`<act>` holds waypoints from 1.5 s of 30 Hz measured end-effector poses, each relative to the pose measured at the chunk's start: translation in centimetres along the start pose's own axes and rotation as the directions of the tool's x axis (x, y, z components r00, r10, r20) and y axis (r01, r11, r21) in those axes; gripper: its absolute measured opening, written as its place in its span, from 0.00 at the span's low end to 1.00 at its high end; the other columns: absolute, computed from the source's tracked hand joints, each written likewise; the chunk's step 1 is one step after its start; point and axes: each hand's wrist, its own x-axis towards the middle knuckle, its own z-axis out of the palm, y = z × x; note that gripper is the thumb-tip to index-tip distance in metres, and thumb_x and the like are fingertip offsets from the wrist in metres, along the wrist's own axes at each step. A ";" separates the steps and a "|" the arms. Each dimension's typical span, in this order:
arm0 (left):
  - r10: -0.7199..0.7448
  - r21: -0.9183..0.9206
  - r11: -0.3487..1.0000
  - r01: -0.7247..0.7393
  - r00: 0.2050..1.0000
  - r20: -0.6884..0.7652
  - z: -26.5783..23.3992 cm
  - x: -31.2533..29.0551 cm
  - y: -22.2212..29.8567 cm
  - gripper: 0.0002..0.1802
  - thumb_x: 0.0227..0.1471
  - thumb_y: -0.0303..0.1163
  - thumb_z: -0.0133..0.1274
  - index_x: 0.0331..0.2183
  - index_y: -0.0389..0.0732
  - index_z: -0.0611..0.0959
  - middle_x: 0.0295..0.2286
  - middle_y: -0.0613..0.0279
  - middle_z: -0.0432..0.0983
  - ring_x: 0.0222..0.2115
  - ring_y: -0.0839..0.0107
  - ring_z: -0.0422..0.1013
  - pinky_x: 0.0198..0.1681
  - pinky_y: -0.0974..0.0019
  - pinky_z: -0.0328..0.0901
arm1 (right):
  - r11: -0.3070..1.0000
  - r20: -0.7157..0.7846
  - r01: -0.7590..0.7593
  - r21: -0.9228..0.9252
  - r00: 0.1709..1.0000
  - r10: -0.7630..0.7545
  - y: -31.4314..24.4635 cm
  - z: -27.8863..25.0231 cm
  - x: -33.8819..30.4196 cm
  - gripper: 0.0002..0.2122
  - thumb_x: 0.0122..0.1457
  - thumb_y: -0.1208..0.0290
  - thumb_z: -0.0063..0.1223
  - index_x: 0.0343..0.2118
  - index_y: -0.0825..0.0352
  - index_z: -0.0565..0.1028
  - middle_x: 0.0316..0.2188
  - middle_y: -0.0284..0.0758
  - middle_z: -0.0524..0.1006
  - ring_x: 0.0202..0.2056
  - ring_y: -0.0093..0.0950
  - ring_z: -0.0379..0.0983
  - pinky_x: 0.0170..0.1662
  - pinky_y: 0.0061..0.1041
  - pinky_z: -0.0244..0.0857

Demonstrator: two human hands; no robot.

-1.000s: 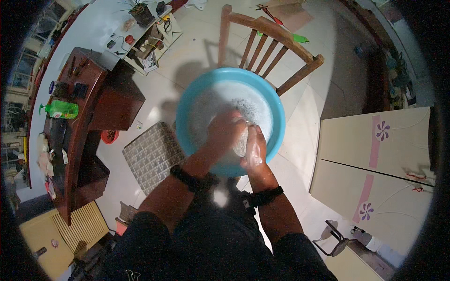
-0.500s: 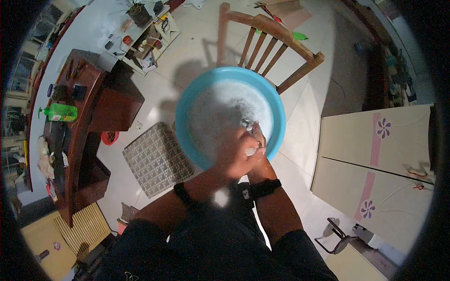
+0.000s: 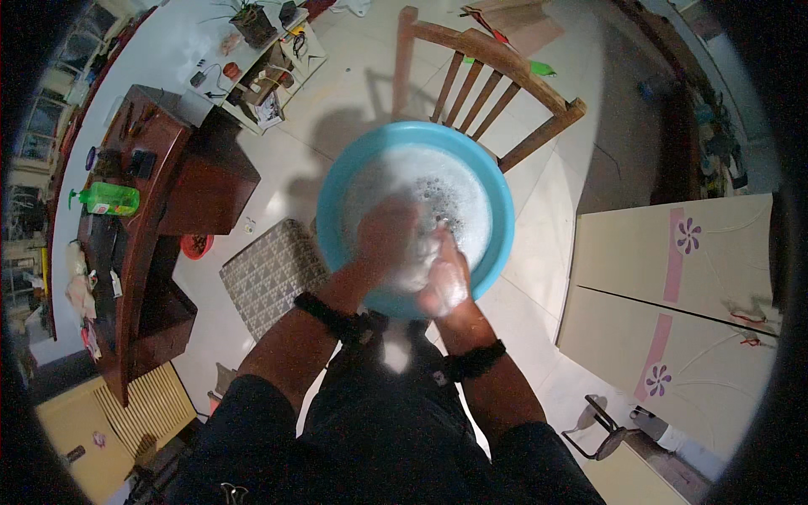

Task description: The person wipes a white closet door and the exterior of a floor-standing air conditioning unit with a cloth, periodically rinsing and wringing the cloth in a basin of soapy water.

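Note:
A light-blue round basin (image 3: 502, 244) stands in front of me, full of water under white suds (image 3: 454, 172). My left hand (image 3: 387, 236) is over the left half of the suds, inside the rim, its fingers smeared by motion. Close to it on the right, my right hand (image 3: 446, 278) is coated in foam, its fingers curled. Beyond its fingertips there is a small shiny spot (image 3: 442, 224) among bubbles; whatever it grips, if anything, is hidden by foam and blur. Dark bands circle both wrists.
A wooden chair (image 3: 492, 55) touches the basin's far side. A patterned stool (image 3: 273, 278) stands to the left, beside a dark-red desk (image 3: 160, 185) bearing a green pump bottle (image 3: 109, 199). On the right is a cream cabinet (image 3: 623, 252) with flower decorations.
My hands were pressed together at the basin's right side; now they are apart. The left hand has moved left over the suds, and the right has drawn slightly toward me.

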 end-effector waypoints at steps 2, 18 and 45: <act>-0.287 -0.321 0.888 0.328 0.943 0.169 2.1 -0.8 -2.3 0.13 0.55 0.41 0.53 0.32 0.40 0.78 0.28 0.59 0.74 0.26 0.63 0.71 0.28 0.57 0.66 | 0.927 0.111 -0.185 0.326 0.981 0.157 -2.1 -0.7 0.7 0.19 0.65 0.53 0.40 0.47 0.64 0.68 0.39 0.38 0.76 0.35 0.31 0.75 0.36 0.34 0.72; -0.284 -0.677 -0.306 0.669 0.614 0.736 -1.9 -3.5 -2.4 0.20 0.46 0.21 0.53 0.44 0.42 0.75 0.40 0.61 0.72 0.40 0.66 0.71 0.39 0.60 0.69 | 0.988 -0.253 -0.154 0.013 0.955 0.153 -9.4 -3.2 0.0 0.07 0.62 0.77 0.46 0.42 0.63 0.72 0.34 0.31 0.77 0.31 0.20 0.76 0.27 0.15 0.71; -0.365 -0.325 0.852 0.411 0.910 0.196 -0.2 2.7 7.6 0.15 0.50 0.43 0.54 0.32 0.42 0.80 0.29 0.52 0.76 0.33 0.55 0.72 0.37 0.54 0.66 | 0.959 -0.335 -0.123 -0.256 0.942 0.031 -1.4 -6.0 1.5 0.22 0.67 0.57 0.37 0.56 0.69 0.64 0.49 0.39 0.71 0.48 0.28 0.69 0.52 0.29 0.63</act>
